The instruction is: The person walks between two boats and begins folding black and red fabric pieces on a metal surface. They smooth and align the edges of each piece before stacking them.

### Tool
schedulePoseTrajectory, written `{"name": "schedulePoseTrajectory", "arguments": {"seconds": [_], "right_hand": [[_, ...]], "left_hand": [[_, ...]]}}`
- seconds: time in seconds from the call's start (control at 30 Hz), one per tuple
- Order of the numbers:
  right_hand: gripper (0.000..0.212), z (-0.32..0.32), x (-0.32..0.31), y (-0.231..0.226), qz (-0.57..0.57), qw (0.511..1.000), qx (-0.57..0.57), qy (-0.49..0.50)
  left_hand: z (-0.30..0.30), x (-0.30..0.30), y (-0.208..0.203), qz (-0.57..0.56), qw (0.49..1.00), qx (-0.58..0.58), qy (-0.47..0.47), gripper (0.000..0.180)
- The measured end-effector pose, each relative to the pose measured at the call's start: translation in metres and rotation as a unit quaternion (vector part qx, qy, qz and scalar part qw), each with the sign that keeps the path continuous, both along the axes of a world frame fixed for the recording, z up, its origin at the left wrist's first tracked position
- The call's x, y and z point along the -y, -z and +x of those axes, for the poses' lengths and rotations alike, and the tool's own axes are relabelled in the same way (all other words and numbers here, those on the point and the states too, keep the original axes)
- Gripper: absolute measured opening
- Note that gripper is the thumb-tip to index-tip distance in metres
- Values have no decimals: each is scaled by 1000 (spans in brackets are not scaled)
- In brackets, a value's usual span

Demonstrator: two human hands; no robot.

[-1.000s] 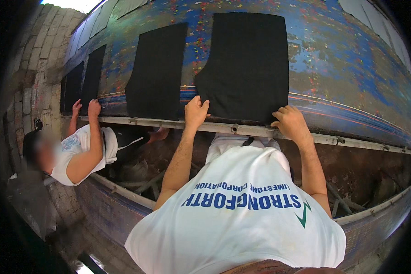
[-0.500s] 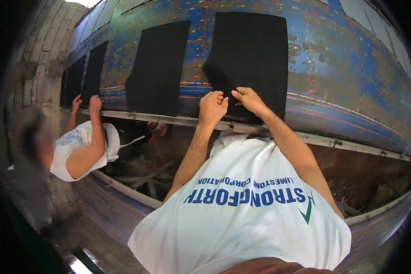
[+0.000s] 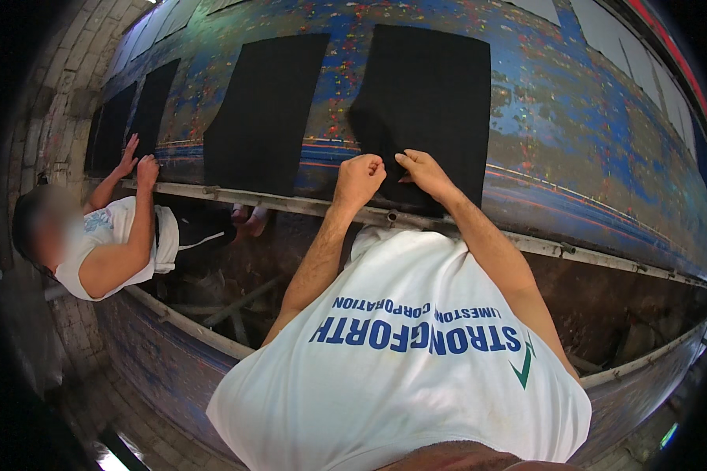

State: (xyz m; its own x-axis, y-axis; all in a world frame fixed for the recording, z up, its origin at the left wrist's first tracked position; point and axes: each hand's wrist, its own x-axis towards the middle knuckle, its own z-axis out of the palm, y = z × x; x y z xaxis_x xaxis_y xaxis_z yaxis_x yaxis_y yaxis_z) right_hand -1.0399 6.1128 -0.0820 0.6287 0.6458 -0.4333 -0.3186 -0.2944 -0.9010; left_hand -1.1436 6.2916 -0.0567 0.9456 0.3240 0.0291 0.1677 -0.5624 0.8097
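Note:
A large black cut fabric panel lies flat on the long, paint-specked blue table in front of me. Over its near left part, my left hand is closed with thumb and fingertips pinched together. Just to its right, my right hand is pinched too, thumb against forefinger, above the same panel. The two hands are a small gap apart. Whatever the fingertips hold, if anything, is too small to make out. A second black fabric panel lies to the left of mine.
At the left a person in a white shirt works with both hands beside more black panels. A metal rail runs along the table's near edge. Pale grey panels line the far side. Behind me stands another long table.
My view has shifted slightly. Both my hands stay pinched over the panel in nearly the same place. The other person's far hand has opened, its fingers now stretched upward.

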Motion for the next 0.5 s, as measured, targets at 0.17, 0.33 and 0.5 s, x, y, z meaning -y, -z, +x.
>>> {"name": "schedulePoseTrajectory", "arguments": {"seconds": [0.17,0.33,0.5], "right_hand": [[32,-5,-1,-5,26,999,-34,20],[34,-11,-7,-22,14,999,23,33],[31,-33,-26,-48,-80,940,319,-89]], "left_hand": [[-12,-2,5,-66,997,18,-25,16],[-51,-38,-3,125,989,6,-79,20],[-52,-39,-9,-338,932,-17,-132,48]]}}
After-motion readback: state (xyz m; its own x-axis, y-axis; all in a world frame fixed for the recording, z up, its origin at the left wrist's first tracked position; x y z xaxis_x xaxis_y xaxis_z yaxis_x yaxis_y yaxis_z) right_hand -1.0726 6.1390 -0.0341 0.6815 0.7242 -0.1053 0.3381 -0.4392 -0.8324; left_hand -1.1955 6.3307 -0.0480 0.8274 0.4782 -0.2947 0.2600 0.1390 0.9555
